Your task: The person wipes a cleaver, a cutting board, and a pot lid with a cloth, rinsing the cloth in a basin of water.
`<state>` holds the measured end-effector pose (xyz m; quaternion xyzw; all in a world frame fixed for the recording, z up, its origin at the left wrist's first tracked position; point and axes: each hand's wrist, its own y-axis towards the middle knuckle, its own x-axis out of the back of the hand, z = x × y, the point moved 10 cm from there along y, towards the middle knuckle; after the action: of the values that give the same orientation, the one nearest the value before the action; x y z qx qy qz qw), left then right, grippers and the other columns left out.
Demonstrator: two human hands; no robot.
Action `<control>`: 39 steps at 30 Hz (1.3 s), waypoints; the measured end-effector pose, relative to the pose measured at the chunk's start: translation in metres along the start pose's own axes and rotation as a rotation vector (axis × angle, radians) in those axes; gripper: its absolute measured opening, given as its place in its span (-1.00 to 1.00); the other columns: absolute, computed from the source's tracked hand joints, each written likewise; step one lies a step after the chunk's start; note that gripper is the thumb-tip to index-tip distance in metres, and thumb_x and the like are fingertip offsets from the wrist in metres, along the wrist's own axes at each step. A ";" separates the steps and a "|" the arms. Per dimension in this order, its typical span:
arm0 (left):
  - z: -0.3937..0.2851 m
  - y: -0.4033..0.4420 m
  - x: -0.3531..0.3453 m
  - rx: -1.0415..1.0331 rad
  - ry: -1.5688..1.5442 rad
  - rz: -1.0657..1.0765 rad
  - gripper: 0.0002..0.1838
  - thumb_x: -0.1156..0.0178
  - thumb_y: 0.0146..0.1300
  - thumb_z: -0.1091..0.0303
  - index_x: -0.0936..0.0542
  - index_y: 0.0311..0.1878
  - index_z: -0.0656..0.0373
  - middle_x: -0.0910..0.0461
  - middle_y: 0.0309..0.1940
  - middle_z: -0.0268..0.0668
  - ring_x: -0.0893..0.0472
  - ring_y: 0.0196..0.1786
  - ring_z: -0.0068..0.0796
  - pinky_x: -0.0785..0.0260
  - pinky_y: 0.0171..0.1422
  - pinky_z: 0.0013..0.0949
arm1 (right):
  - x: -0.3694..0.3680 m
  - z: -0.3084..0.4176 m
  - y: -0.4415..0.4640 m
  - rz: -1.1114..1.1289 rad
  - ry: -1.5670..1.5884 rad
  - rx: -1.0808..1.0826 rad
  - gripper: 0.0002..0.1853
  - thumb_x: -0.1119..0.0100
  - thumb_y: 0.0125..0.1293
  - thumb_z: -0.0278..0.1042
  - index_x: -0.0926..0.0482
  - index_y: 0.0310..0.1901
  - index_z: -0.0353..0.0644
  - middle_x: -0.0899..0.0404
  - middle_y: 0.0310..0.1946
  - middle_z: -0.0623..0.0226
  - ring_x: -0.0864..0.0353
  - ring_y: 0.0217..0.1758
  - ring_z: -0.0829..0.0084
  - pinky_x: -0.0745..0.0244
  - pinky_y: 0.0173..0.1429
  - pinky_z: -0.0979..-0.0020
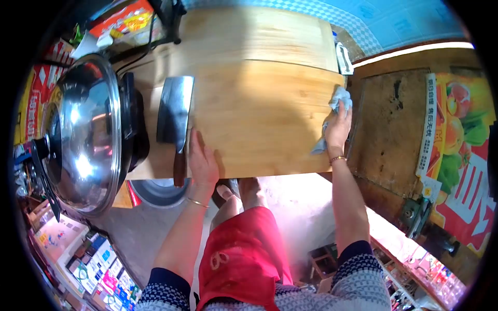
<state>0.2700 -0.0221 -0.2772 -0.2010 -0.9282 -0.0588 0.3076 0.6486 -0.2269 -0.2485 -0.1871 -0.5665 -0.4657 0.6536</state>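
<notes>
A large wooden cutting board [264, 119] lies in front of me. My left hand [203, 161] rests at its front left corner, fingers stretched out along the edge, with no tool in it. Just left of that hand is a cleaver [175, 111], its broad blade pointing away from me and its dark handle [179, 168] toward me. My right hand [339, 127] is at the board's right edge, closed on a pale, crumpled cloth [340, 97]. Part of the cloth hangs out beneath the palm.
A pan with a domed lid [85, 132] stands on a dark cooker at the left. Behind the board is another wooden surface [290, 39]. A white object [344, 58] lies beyond my right hand. A grey basin [158, 192] sits below the front left edge.
</notes>
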 end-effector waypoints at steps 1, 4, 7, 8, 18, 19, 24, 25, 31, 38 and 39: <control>-0.003 0.000 -0.001 -0.017 0.010 0.002 -0.44 0.15 0.40 0.28 -0.12 0.38 0.38 -0.22 0.34 0.13 -0.22 0.39 0.06 -0.04 0.46 -0.13 | -0.001 0.021 -0.006 0.013 -0.047 0.013 -0.48 -0.04 0.19 -0.56 -0.43 0.22 -0.04 -0.28 0.26 -0.17 -0.27 0.33 -0.11 -0.23 0.38 0.13; -0.003 0.002 0.003 -0.011 0.021 -0.010 -0.41 0.12 0.38 0.25 -0.12 0.38 0.38 -0.23 0.33 0.14 -0.22 0.38 0.10 -0.06 0.45 -0.10 | -0.023 0.117 -0.048 0.073 -0.019 0.270 -0.52 -0.03 0.23 -0.50 -0.42 0.23 -0.04 -0.27 0.27 -0.15 -0.25 0.34 -0.11 -0.16 0.41 0.08; -0.002 0.003 0.005 -0.021 -0.177 0.013 -0.37 0.10 0.38 0.18 -0.11 0.38 0.41 -0.24 0.30 0.21 -0.25 0.34 0.18 -0.08 0.43 -0.09 | -0.046 0.222 -0.108 0.245 0.181 0.442 -0.57 0.01 0.27 -0.43 -0.45 0.19 -0.03 -0.26 0.30 -0.04 -0.18 0.39 -0.07 -0.09 0.44 0.05; 0.001 0.004 0.008 -0.013 -0.183 -0.002 -0.37 0.10 0.38 0.18 -0.11 0.38 0.41 -0.24 0.30 0.21 -0.25 0.34 0.18 -0.08 0.43 -0.09 | -0.052 0.251 -0.125 0.321 0.231 0.472 -0.58 0.02 0.27 -0.42 -0.46 0.18 -0.02 -0.26 0.31 0.01 -0.17 0.40 -0.05 -0.09 0.45 0.07; 0.053 0.003 0.008 0.196 -0.894 -0.039 -0.37 0.31 0.50 -0.01 0.07 0.51 0.09 0.11 0.52 -0.24 0.08 0.54 -0.29 0.25 0.56 -0.26 | -0.024 0.241 -0.168 0.458 0.306 0.788 -0.64 -0.09 0.23 -0.35 -0.54 0.08 -0.01 -0.34 0.27 0.08 -0.32 0.31 0.00 -0.22 0.37 0.10; 0.048 0.002 0.006 0.237 -0.943 0.014 -0.36 0.35 0.50 -0.05 0.10 0.51 0.05 0.15 0.52 -0.23 0.09 0.54 -0.29 0.29 0.57 -0.25 | -0.021 0.210 -0.143 0.592 0.278 0.534 -0.62 -0.07 0.21 -0.47 -0.52 0.09 -0.09 -0.35 0.23 -0.01 -0.33 0.28 -0.06 -0.25 0.34 0.08; 0.030 0.003 -0.003 0.232 -1.036 0.164 -0.32 0.41 0.47 -0.14 0.16 0.52 -0.02 0.21 0.54 -0.20 0.12 0.55 -0.29 0.37 0.58 -0.23 | -0.006 0.167 -0.104 0.121 0.020 0.410 -0.51 0.06 0.23 -0.51 -0.36 0.25 -0.11 -0.34 0.21 -0.06 -0.29 0.30 -0.03 -0.20 0.36 0.05; 0.024 0.003 -0.003 0.279 -1.074 0.185 -0.29 0.44 0.46 -0.19 0.15 0.52 -0.01 0.19 0.53 -0.18 0.11 0.55 -0.29 0.35 0.58 -0.22 | -0.011 0.204 -0.112 0.223 0.104 0.416 -0.58 0.07 0.19 -0.61 -0.50 0.10 -0.19 -0.30 0.27 -0.07 -0.28 0.31 -0.10 -0.21 0.35 0.06; 0.037 0.010 -0.004 0.280 -1.249 0.309 -0.24 0.48 0.42 -0.27 0.13 0.52 0.03 0.13 0.52 -0.17 0.16 0.56 -0.31 0.37 0.58 -0.23 | -0.022 0.315 -0.212 0.297 0.497 0.723 -0.61 -0.03 0.13 -0.55 -0.56 0.03 -0.08 -0.40 0.15 0.06 -0.32 0.27 -0.02 -0.23 0.34 0.10; 0.009 0.039 0.002 0.055 -0.887 0.250 -0.28 0.43 0.46 -0.19 0.03 0.49 0.11 -0.01 0.49 -0.24 0.07 0.54 -0.37 0.28 0.57 -0.27 | 0.025 0.265 -0.245 0.646 0.664 0.929 -0.55 -0.08 0.09 -0.58 -0.52 0.07 -0.07 -0.40 0.15 0.08 -0.36 0.20 0.00 -0.28 0.26 0.09; -0.007 0.040 0.013 -0.019 -0.753 0.190 -0.34 0.42 0.51 -0.06 -0.02 0.46 0.24 -0.13 0.44 -0.14 -0.10 0.49 -0.27 0.17 0.54 -0.34 | 0.037 0.248 -0.216 0.535 0.639 0.753 -0.56 -0.08 0.13 -0.54 -0.50 0.10 -0.05 -0.40 0.16 0.07 -0.35 0.23 0.00 -0.24 0.29 0.06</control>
<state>0.2809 0.0168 -0.2647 -0.2964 -0.9528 0.0393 -0.0524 0.3280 -0.1576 -0.2043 0.0726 -0.4001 -0.0827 0.9098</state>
